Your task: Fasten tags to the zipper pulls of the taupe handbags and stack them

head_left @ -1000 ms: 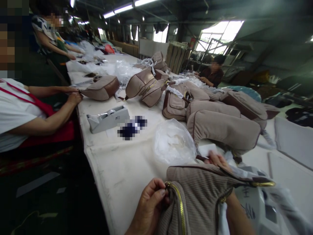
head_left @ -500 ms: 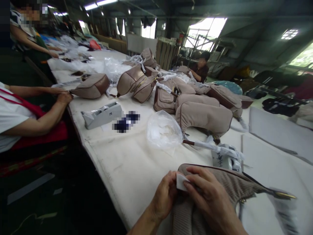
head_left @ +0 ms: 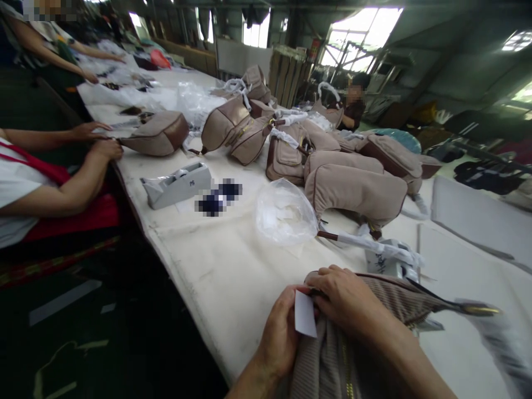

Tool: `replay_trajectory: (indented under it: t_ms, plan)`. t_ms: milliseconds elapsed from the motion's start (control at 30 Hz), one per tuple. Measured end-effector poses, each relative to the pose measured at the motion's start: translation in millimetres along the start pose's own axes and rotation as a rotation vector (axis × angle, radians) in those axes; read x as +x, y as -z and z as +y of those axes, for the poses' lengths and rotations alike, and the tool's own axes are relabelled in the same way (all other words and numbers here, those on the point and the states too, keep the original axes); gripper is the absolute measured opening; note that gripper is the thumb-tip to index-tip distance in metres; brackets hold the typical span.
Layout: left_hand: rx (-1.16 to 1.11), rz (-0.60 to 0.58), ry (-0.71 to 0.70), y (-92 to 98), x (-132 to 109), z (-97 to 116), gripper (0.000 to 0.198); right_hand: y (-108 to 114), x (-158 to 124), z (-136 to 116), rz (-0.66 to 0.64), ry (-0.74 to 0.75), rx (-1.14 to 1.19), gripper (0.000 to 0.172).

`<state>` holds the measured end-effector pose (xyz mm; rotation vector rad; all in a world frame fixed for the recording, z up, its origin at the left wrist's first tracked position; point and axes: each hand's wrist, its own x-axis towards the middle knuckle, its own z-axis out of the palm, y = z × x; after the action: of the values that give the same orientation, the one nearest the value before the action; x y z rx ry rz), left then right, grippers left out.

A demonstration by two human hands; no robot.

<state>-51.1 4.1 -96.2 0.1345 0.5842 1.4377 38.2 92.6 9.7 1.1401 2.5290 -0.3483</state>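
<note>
At the table's near edge lies a taupe ribbed-fabric handbag [head_left: 320, 360] with a gold zipper, directly under my hands. My left hand [head_left: 282, 327] is closed at the bag's far end, with a small white card [head_left: 305, 314] between its thumb and fingers. My right hand [head_left: 343, 293] is closed over the bag's upper edge, its fingers curled into the fabric next to the card. The fingertips of my right hand are partly hidden by the folds. Off to the right, the bag's strap, wrapped in clear plastic [head_left: 494, 343], rests on the table.
Several taupe handbags [head_left: 357, 191] are piled ahead on the white table [head_left: 199, 282]. Nearer lie a clear plastic bag [head_left: 286, 213] and a grey tape dispenser [head_left: 178, 184]; another dispenser [head_left: 390, 257] stands beyond my bag. At left, a co-worker's hands [head_left: 106, 147] touch another handbag [head_left: 155, 133].
My right hand has moved off the white card and onto the bag's edge. The card now hangs lower in my left hand, and more of the gold zipper shows.
</note>
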Motion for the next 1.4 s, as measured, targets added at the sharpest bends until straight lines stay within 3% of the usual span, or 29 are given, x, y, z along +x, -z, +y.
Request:
replay_trajectory:
  t_ms: [67,167,367,500,600,700,1033,1233,1400]
  plan:
    - [-0.006,-0.038,-0.022,5.6,-13.4,-6.6,0.026,-5.9,3.4,-2.6,-0.012,-0.027,-0.019,0.018]
    - [0.220,-0.053,0.023,13.6,-29.0,-12.3,0.030,-12.8,4.2,-2.5,-0.010,-0.035,0.031,0.020]
    - [0.306,0.222,-0.083,16.8,-16.2,1.4,0.043,-13.5,1.3,1.3,0.044,-0.039,0.108,0.017]
    - [0.590,0.164,-0.166,20.9,0.4,30.6,0.038,-12.6,-3.1,5.6,0.073,-0.050,0.171,0.018]
    - [0.900,0.107,-0.235,22.2,4.4,47.5,0.056,-15.1,-6.0,8.9,0.107,-0.031,0.194,0.019]
    - [1.054,0.071,-0.237,19.9,5.0,51.4,0.064,-17.5,-7.3,10.2,0.129,-0.005,0.190,0.019]
    - [1.036,0.014,-0.121,8.8,10.3,50.8,0.080,-16.1,-7.4,6.5,0.093,-0.015,0.076,0.013]
    - [1.003,-0.051,-0.051,3.5,13.5,57.3,0.075,-21.8,-7.4,3.0,0.138,0.008,-0.043,0.012]
    - [0.909,-0.111,0.101,-2.1,20.9,59.1,0.075,-21.0,-8.2,-6.1,0.123,0.057,-0.021,0.009]
